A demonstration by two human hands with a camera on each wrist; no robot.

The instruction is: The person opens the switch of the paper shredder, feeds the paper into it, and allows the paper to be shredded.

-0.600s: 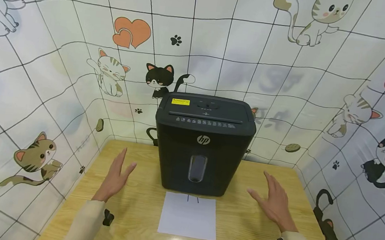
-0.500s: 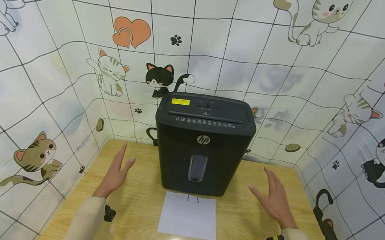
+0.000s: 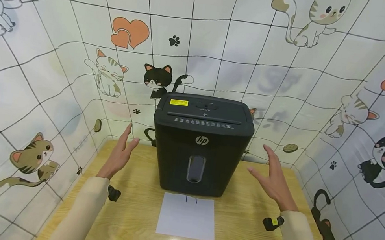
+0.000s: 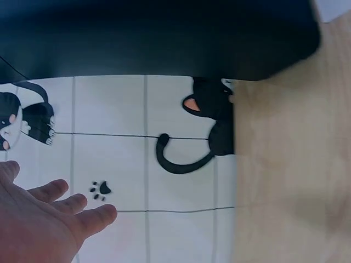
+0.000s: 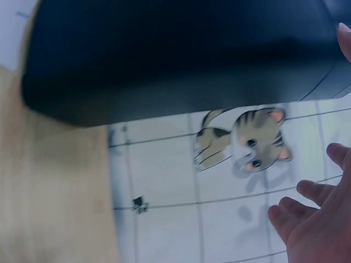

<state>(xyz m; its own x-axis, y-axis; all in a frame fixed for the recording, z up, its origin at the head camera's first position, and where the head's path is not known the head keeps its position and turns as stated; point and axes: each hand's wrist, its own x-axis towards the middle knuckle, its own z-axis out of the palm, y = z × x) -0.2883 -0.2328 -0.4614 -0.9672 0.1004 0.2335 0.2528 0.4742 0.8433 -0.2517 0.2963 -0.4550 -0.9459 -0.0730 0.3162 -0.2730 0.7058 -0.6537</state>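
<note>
A black HP paper shredder [image 3: 200,156] stands upright at the back of the wooden table, its slot on top and a small window in its front. My left hand [image 3: 118,157] is raised to the left of the shredder, apart from it, fingers extended and thumb spread. On the other side my right hand [image 3: 275,183] hovers in the same way, palm turned inward, holding nothing. A white sheet of paper [image 3: 187,218] with two short dark marks at its far edge lies flat in front of the shredder. Both wrist views show the shredder's dark side beyond the loosely spread fingers.
The wooden table [image 3: 237,228] reaches to a cloth wall [image 3: 208,42] printed with a grid and cartoon cats, close behind the shredder and along both sides. A small black device [image 3: 114,193] sits at the left wrist, another black device [image 3: 272,223] at the right.
Both hands have moved forward and up, alongside the shredder. The head view has shifted very slightly. The shredder and the paper stay in place.
</note>
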